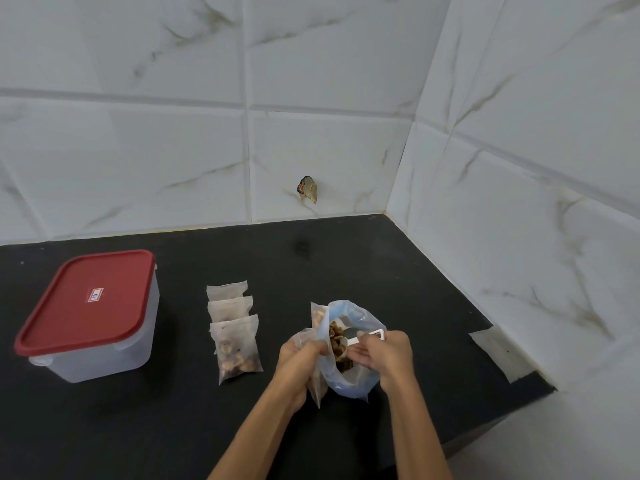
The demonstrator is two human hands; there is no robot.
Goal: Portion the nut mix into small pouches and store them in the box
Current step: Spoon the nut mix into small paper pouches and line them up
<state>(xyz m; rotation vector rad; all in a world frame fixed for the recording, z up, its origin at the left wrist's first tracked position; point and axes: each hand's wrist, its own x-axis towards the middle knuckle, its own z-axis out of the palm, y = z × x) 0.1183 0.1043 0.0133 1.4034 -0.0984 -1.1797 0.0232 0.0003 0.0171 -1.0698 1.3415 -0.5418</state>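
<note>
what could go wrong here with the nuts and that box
1. The left hand holds a small pouch beside the big bag, and the right hand grips a white scoop in its mouth. If the pouch sags shut, nuts may spill onto the black counter.
2. The bag is soft and could slump, dumping mix.
3. The box has its red lid on, so the three filled pouches cannot go in yet.

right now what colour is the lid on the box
Red, on the lid, clearest in the head view.
</note>
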